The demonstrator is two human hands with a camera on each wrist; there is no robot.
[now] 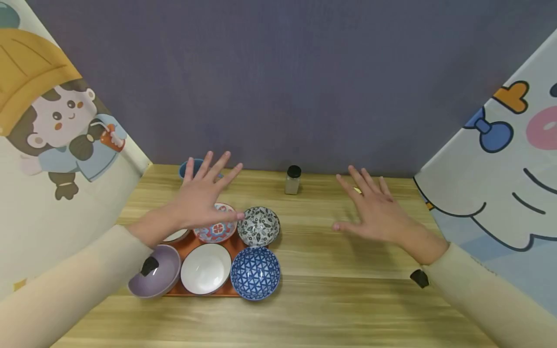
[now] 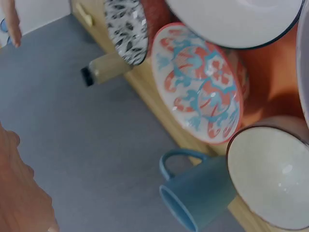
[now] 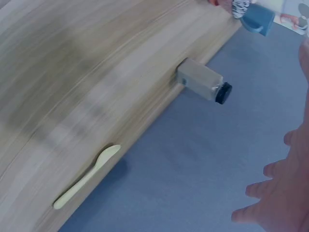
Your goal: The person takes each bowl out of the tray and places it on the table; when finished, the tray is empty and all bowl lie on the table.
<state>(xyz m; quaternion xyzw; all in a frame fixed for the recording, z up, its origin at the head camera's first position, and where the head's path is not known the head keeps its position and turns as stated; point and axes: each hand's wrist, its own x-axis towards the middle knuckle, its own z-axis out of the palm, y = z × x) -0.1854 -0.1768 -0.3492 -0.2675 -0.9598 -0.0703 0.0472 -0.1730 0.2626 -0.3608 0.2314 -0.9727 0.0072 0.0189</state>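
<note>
My left hand (image 1: 201,200) hovers with spread fingers over the back of a group of bowls and holds nothing. Below it are a red-and-blue flowered bowl (image 2: 198,87) and a cream bowl with a dark rim (image 2: 275,179), both partly hidden in the head view. A blue mug (image 2: 200,191) stands behind, partly covered by the fingers from above. My right hand (image 1: 376,212), fingers also spread, hangs over the right side of the table, holding nothing. Near it a pale yellow spoon (image 3: 89,176) lies by the table's back edge, mostly hidden by that hand in the head view.
An orange-red tray (image 1: 176,290) carries the bowls. Among them are a black-and-white leafy bowl (image 1: 259,226), a blue triangle-patterned bowl (image 1: 255,273), a white bowl (image 1: 206,268) and a purple bowl (image 1: 161,275). A black-capped jar (image 1: 292,183) stands upright at the back. Dark backdrop behind; printed panels flank the table.
</note>
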